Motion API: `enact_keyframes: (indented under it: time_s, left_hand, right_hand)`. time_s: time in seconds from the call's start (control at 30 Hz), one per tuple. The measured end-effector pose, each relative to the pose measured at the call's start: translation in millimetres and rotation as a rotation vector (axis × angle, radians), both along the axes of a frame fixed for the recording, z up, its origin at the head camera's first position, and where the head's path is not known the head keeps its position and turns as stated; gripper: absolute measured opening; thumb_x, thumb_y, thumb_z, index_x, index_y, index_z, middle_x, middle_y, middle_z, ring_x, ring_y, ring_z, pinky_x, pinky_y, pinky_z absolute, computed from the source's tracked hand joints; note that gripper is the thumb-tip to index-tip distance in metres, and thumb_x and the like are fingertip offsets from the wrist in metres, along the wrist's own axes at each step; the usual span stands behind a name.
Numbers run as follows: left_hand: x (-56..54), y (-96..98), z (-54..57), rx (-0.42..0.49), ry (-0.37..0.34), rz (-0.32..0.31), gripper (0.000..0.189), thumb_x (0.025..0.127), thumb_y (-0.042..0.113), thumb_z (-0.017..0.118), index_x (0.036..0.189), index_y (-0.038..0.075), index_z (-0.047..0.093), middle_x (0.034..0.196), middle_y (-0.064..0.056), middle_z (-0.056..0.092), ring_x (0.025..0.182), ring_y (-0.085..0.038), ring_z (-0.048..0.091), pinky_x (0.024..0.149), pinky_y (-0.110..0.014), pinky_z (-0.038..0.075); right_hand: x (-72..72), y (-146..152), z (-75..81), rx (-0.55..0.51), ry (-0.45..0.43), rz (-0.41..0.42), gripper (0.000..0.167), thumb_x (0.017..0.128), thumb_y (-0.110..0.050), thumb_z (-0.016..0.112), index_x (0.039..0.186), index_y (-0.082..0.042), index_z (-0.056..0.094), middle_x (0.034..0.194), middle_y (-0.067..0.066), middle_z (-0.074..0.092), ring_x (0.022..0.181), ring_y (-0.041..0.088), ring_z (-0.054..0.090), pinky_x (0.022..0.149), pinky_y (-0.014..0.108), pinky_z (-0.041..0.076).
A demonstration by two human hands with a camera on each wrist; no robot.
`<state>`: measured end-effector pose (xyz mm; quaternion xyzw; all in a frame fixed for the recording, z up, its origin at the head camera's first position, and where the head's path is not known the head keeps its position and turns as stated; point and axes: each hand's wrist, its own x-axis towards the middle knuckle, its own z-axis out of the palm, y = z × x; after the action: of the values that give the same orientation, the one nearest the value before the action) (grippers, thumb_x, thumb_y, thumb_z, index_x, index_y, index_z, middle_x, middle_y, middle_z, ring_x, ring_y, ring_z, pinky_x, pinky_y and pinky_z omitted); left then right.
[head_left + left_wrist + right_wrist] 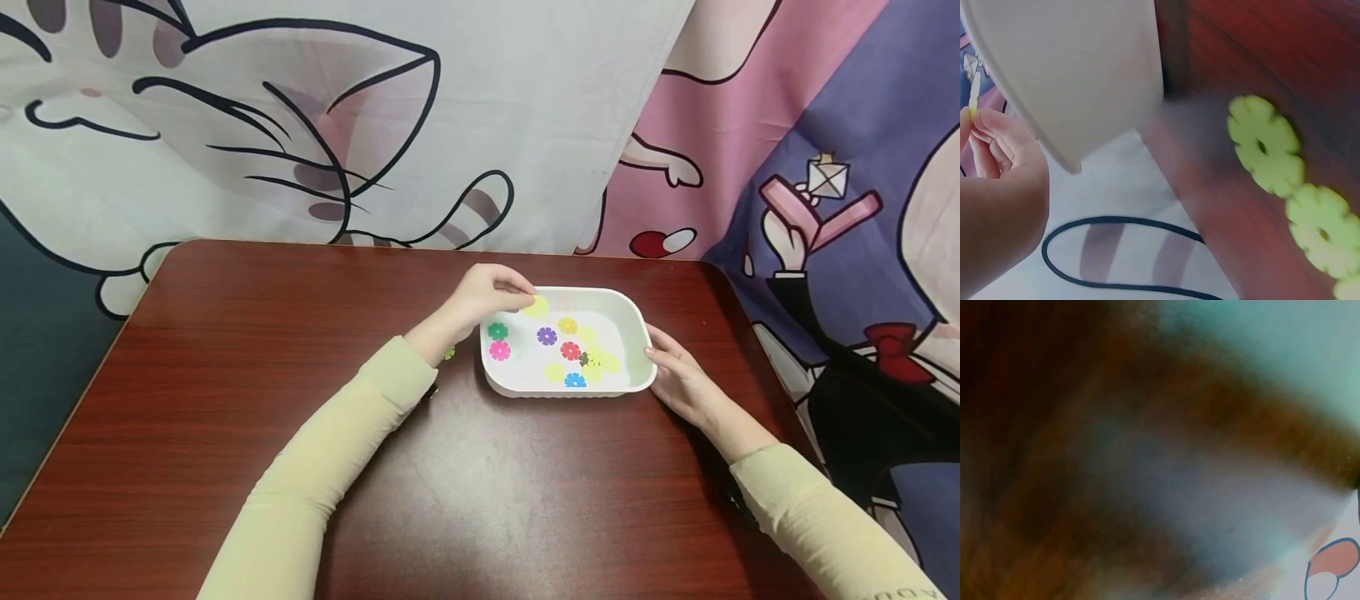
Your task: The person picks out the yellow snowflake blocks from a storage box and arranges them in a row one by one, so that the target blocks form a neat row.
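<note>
Between thumb and fingertips my left hand (483,297) pinches a yellow flower-shaped disc (536,307) above the back left of a white tray (632,317). Seen nearly edge-on in the left wrist view, that disc (974,94) sticks up from the fingers. My right hand (681,382) grips the tray's right end, its thumb at the rim. Inside the tray lie several flower discs: a green one (498,331), a pink one (500,350), a purple one (547,336), a red one (570,351), a blue one (575,380) and yellow ones. The right wrist view is mostly dark blur.
Beside the tray, yellow-green flower discs (1260,140) lie in a row on the brown table (225,400); my left forearm mostly hides them in the head view. A cartoon-printed curtain (555,125) hangs behind the table's back edge.
</note>
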<state>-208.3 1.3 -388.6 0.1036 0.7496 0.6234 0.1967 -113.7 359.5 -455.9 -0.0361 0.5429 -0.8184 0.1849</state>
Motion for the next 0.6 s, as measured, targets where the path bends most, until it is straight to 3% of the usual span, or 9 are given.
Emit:
enact_keyframes:
  time_s: [0.1, 0.27, 0.47, 0.6]
  left_hand:
    - [1.8, -12.5, -0.1, 0.063, -0.053, 0.023, 0.019, 0.094, 0.009, 0.080, 0.111, 0.002, 0.079, 0.111, -0.014, 0.077, 0.093, -0.017, 0.072, 0.102, -0.046, 0.061]
    - [5.8, -34.1, -1.9, 0.110, -0.093, 0.064, 0.023, 0.095, 0.006, 0.077, 0.116, -0.003, 0.076, 0.107, -0.011, 0.078, 0.088, -0.010, 0.071, 0.093, -0.033, 0.063]
    - [14.0, -62.3, -8.6, 0.155, -0.158, 0.112, 0.025, 0.097, 0.005, 0.074, 0.119, -0.006, 0.072, 0.096, 0.000, 0.076, 0.079, -0.004, 0.071, 0.104, -0.044, 0.060]
    - [18.7, -78.9, -15.7, 0.164, -0.197, 0.126, 0.025, 0.098, 0.004, 0.073, 0.120, -0.006, 0.070, 0.087, 0.007, 0.075, 0.076, -0.004, 0.071, 0.095, -0.034, 0.063]
  right_hand:
    - [0.4, 0.0, 0.2, 0.003, -0.002, -0.002, 0.044, 0.112, -0.002, 0.035, 0.146, -0.023, 0.056, 0.141, -0.008, 0.064, 0.125, 0.005, 0.063, 0.103, 0.020, 0.053]
    - [0.0, -0.4, 0.1, 0.002, 0.001, -0.003, 0.044, 0.112, -0.002, 0.035, 0.146, -0.023, 0.055, 0.141, -0.008, 0.064, 0.124, 0.005, 0.063, 0.102, 0.020, 0.053]
    - [-0.8, -1.2, 0.3, -0.009, 0.013, 0.001, 0.045, 0.112, -0.001, 0.035, 0.146, -0.022, 0.055, 0.141, -0.007, 0.065, 0.124, 0.005, 0.064, 0.101, 0.020, 0.054]
    - [0.2, -0.7, 0.0, -0.003, 0.009, -0.002, 0.045, 0.112, -0.001, 0.035, 0.146, -0.023, 0.055, 0.142, -0.008, 0.064, 0.125, 0.005, 0.064, 0.102, 0.020, 0.054]
